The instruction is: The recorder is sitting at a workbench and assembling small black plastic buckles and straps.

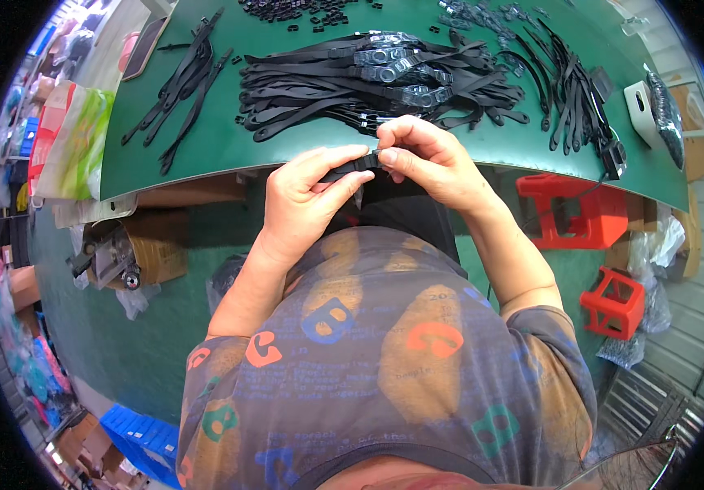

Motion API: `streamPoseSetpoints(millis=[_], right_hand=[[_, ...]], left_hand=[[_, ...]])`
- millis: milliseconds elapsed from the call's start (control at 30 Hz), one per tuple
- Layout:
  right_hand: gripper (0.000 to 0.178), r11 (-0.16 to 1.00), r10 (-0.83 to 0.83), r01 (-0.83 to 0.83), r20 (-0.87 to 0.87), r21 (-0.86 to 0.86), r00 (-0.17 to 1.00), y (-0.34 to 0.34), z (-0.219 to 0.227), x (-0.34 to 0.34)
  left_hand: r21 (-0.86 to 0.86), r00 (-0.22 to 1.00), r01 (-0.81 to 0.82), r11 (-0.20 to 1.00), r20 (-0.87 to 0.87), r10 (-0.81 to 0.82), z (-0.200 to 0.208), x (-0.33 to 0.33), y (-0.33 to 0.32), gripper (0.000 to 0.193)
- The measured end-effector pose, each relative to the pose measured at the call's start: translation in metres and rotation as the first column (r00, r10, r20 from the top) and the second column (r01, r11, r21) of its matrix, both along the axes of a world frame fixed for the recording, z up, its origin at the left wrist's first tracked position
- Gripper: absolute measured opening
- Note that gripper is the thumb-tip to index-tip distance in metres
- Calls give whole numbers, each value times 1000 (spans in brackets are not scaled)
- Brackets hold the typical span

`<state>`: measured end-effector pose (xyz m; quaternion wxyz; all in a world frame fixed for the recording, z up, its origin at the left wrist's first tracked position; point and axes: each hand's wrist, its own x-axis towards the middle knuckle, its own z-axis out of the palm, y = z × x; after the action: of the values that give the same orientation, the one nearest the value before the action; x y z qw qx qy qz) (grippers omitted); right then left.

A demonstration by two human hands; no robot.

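- Head view: at ten o'clock, a loose bundle of flat black plastic straps (179, 82) lies on the green counter (229, 139).
- Just left of centre, the left hand (303, 200) has its fingers (337, 163) pinched on one end of a short black strap piece (354, 167), at the counter's near edge.
- Touching it from the right, the right hand (429, 159) has its fingers (393, 155) pinched on the other end.
- At twelve o'clock, just beyond the hands, a big heap of black straps with clear plastic buckles (376, 77) lies on the counter.
- At two o'clock, more black straps (568, 82) fan out.
- At three o'clock, red plastic stools (572, 208) stand under the counter.
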<state>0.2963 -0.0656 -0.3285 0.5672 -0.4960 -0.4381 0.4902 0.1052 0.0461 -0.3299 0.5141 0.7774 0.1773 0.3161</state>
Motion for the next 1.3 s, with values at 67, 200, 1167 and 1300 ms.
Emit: streamPoseSetpoints(millis=[67, 200, 1167, 1300], right_hand=[[16, 1000, 4, -4, -14, 1, 1000, 0, 0, 0], [17, 999, 35, -32, -114, 30, 993, 0, -3, 1], [17, 920, -295, -120, 859, 374, 419, -21, 35, 14], [9, 775, -632, 82, 764, 627, 126, -12, 62, 107]], left_hand=[[-43, 1000, -3, 999, 13, 4, -2, 1, -1, 31], [-32, 998, 0, 999, -66, -2, 3, -2, 2, 30], [88, 964, 145, 986, -235, -121, 2, 5, 1, 18], [-252, 959, 256, 933, -54, -278, -5, 1, 4, 17]])
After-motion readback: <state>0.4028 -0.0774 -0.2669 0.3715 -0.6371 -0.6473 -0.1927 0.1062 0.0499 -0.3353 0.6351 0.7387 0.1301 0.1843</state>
